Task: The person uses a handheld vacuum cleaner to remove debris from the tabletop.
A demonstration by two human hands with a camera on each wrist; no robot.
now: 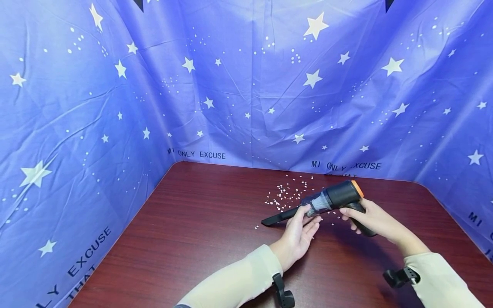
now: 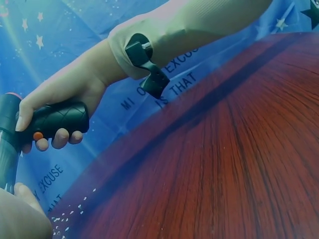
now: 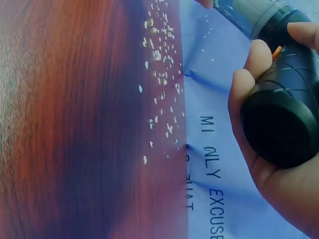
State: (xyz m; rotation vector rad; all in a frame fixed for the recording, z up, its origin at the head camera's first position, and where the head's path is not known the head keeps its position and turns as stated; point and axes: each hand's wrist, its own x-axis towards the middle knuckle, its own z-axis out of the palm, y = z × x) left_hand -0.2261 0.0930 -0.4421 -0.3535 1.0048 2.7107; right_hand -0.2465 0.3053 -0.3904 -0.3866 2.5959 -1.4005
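A black handheld vacuum cleaner [image 1: 340, 194] with a clear dust cup [image 1: 319, 202], an orange rear end and a long flat nozzle [image 1: 281, 217] slants over the table. Around its dark, ridged handle [image 3: 289, 109] curl the fingers of my right hand [image 1: 371, 220]; an orange button [image 2: 38, 135] shows on the handle. My left hand [image 1: 298, 235] is at the front, its thumb against the junction of cup and nozzle, its other fingers straight below the cup. White crumbs [image 1: 286, 194] lie scattered behind the vacuum, a few near the nozzle tip.
The dark red wooden table [image 1: 185, 222] has blue, star-printed cloth [image 1: 250, 85] hanging at its back and sides. Black camera mounts [image 1: 283, 291] sit on both sleeved wrists.
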